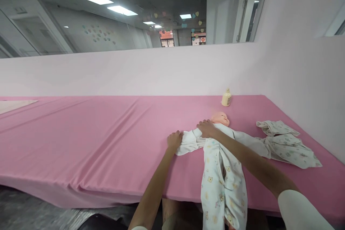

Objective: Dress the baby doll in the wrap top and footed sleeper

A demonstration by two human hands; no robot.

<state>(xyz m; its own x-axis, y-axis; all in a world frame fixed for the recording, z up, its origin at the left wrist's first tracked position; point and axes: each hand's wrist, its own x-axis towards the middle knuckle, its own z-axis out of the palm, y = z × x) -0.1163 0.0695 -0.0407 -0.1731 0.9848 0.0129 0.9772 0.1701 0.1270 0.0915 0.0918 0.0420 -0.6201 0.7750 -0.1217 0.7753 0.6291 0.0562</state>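
Pink cloth, smooth with a few long soft creases, covers the long table point(94, 140) across the head view, and its near edge hangs over in a loose fold.

On it, right of centre, lies the doll point(220, 118), its round, peach-coloured plastic head pointing to the far side. It wears a white romper point(215, 172) of soft, thin cotton printed with small yellow bears; the romper's legs spill limp over the near table edge.

My left hand point(174, 140) is closed over the cuff end of the sleeve point(190, 143), which stretches out to the left, bunched and wrinkled. My right hand point(207, 128) lies on the doll's shoulder just below the head, fingers bent down onto the cloth; I cannot tell whether they pinch it or only press. My right forearm crosses over the romper's chest and hides part of it.

Further right, a second garment point(288, 145), white with a faint print, lies crumpled and touching the doll's other sleeve. A small cream bottle point(226, 97) stands upright at the far edge, against the pale pink wall point(161, 72).
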